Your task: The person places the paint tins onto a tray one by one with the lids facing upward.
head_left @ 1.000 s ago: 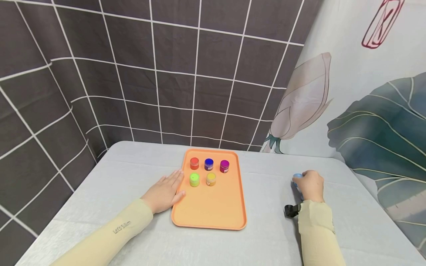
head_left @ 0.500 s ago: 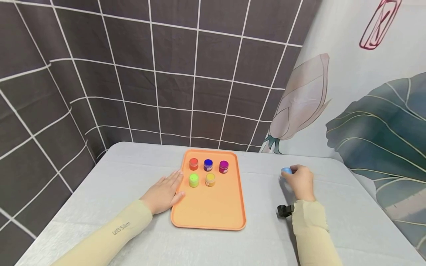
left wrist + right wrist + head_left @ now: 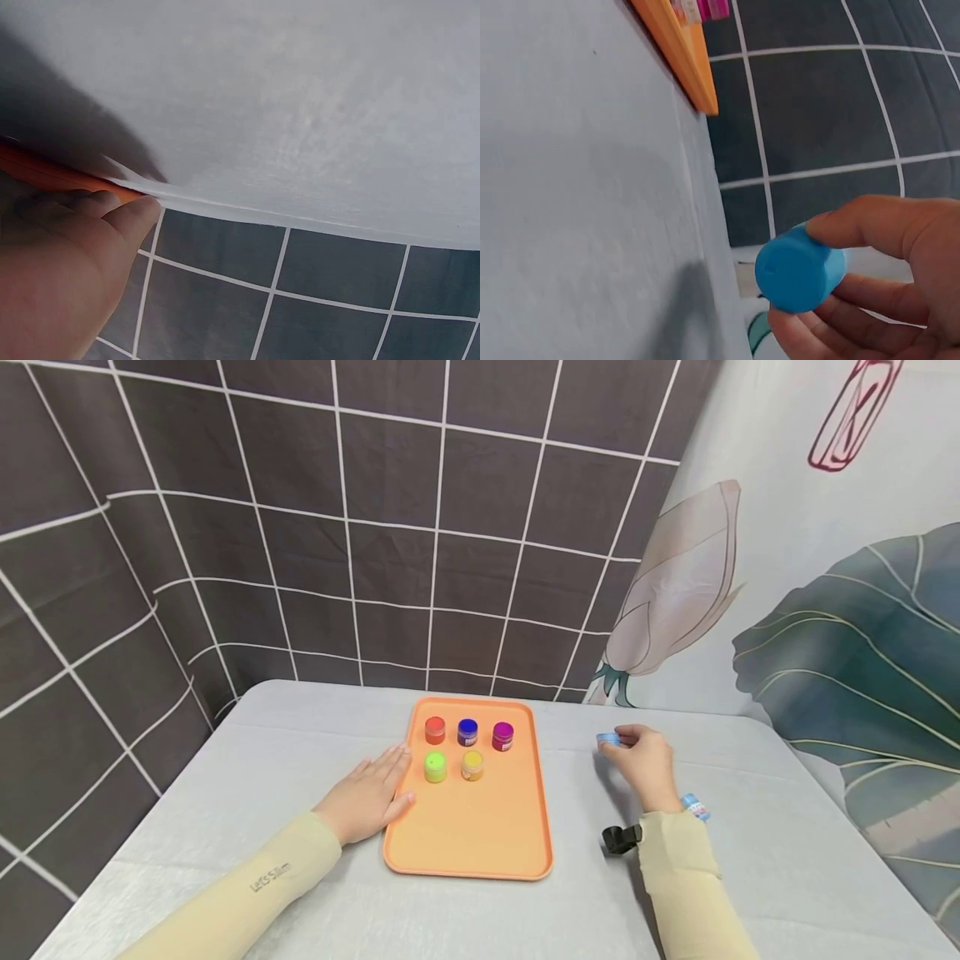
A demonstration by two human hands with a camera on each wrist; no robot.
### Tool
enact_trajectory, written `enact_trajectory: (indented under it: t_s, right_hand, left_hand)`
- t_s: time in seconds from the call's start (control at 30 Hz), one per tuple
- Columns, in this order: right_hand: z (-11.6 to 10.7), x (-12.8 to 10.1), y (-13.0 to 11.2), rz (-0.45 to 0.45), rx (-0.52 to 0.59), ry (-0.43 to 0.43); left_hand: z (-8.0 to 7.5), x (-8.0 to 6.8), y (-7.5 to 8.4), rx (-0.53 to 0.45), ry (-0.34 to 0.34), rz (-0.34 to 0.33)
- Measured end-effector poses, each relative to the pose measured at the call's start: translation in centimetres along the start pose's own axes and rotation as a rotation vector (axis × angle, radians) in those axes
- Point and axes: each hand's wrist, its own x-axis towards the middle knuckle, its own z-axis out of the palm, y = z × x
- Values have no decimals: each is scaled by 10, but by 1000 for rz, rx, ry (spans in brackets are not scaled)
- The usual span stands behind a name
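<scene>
My right hand pinches a small blue jar between thumb and fingers, above the table to the right of the tray. Its smooth round blue end faces the camera in the right wrist view. My left hand lies with straight fingers on the left rim of the orange tray. In the tray's far half stand a red jar, a dark blue jar, a purple jar, a green jar and a yellow jar.
A second light blue jar with a label is on the table beside my right wrist, partly hidden by it. A pale grey cloth covers the table. A dark curtain with white grid lines hangs behind it.
My right hand has moved left toward the tray with the blue jar, uncovering the second blue jar beside my wrist. My left hand has stayed on the tray's rim.
</scene>
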Motion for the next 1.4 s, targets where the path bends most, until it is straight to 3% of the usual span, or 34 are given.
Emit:
enact_trajectory:
  t_s: [0.73, 1.4]
  right_hand:
    - [32, -11, -31, -106, 168, -104]
    - [61, -26, -50, -93, 282, -265]
  left_hand:
    - [0, 0, 1, -4, 14, 6]
    - [-2, -1, 1, -9, 1, 0]
